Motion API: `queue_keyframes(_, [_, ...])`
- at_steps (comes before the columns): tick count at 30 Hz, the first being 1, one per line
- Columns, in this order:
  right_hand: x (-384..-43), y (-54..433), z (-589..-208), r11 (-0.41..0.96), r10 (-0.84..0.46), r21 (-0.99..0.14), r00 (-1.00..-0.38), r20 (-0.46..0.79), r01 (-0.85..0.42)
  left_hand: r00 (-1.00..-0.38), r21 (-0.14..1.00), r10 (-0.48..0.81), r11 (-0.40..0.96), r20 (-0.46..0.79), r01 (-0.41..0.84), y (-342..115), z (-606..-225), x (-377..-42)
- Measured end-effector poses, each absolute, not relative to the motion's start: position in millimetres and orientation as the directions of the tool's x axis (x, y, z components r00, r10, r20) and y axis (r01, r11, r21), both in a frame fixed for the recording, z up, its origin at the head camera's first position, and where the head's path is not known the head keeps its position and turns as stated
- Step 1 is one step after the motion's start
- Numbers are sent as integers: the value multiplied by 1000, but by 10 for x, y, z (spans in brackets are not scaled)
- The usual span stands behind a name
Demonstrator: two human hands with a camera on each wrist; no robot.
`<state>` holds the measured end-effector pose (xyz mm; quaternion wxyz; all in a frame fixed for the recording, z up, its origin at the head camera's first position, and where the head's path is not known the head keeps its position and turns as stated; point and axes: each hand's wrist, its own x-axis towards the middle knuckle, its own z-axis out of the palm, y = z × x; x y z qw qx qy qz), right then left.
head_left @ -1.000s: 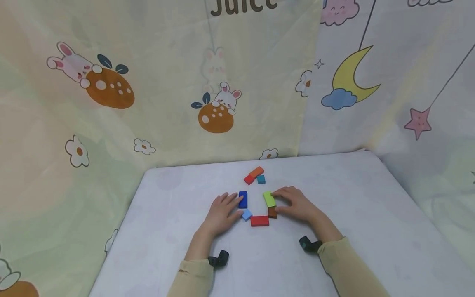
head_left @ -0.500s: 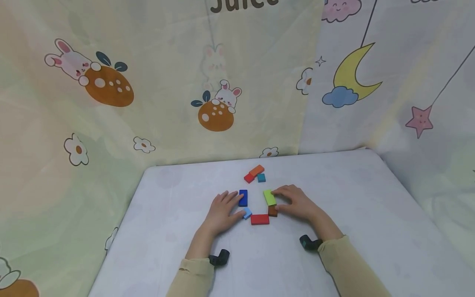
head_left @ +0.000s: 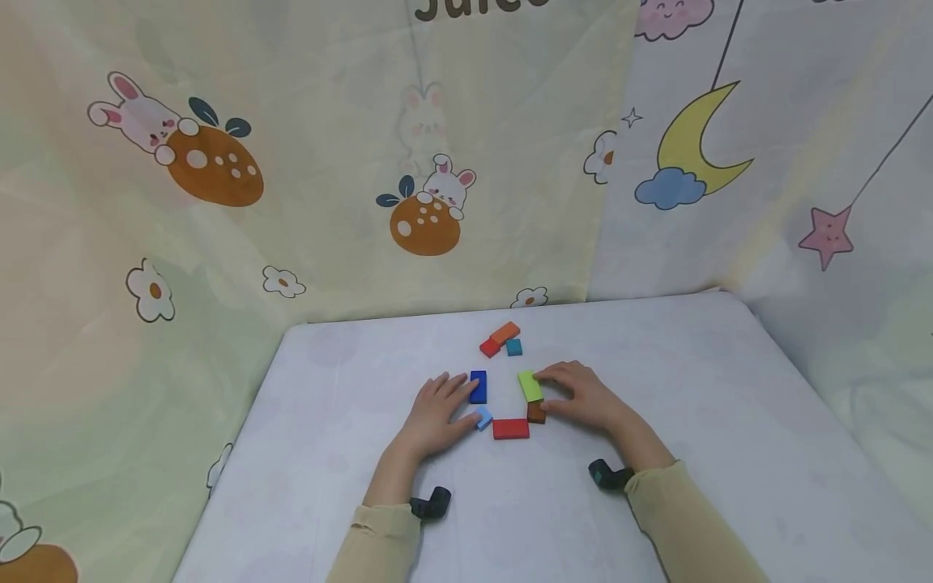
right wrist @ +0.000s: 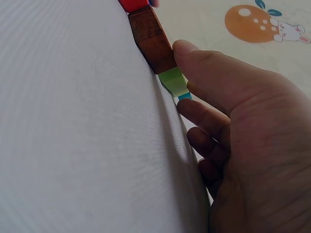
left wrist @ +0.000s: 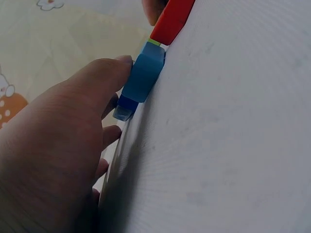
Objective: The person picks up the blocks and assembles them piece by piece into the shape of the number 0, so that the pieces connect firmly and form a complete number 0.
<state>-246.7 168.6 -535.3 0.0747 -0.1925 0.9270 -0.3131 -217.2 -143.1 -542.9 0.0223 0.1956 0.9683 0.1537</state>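
Note:
Flat coloured blocks form a U-shape on the table in the head view. My left hand [head_left: 435,414] lies with spread fingers at its left side, index fingertip on the dark blue block [head_left: 478,387] and thumb touching the light blue block [head_left: 484,418]. Opposite, my right hand [head_left: 586,397] touches the lime green block [head_left: 530,386] with the index finger and the brown block [head_left: 536,413] with the thumb. Across the near end lies a red block [head_left: 511,429]. In the right wrist view, the thumb rests against the brown block [right wrist: 153,41]; the remaining fingers are gently bent.
Farther back sit an orange block [head_left: 505,333], a small red block [head_left: 490,347] and a teal block [head_left: 514,347]. White cloth covers the table [head_left: 291,453]. A printed curtain [head_left: 328,162] hangs behind its far edge.
The head view has shifted slightly, moving the scene up a little in the picture. The light blue block's angle has changed slightly under the left thumb. Both hands otherwise stay nearly still.

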Motion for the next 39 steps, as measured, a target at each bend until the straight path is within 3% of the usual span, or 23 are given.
queue_keyframes(12, [-2482,1678,-5352,730,-414,-605,-910,-20,-319,-935,385,355,860,19,334,-1459,-5476,-2189])
queue_keyframes(39, [-2490,1702,-5373,735,-404,-604,-915,-25,-308,-937,376,347,864,40,336,-1434,-5459,-2186])
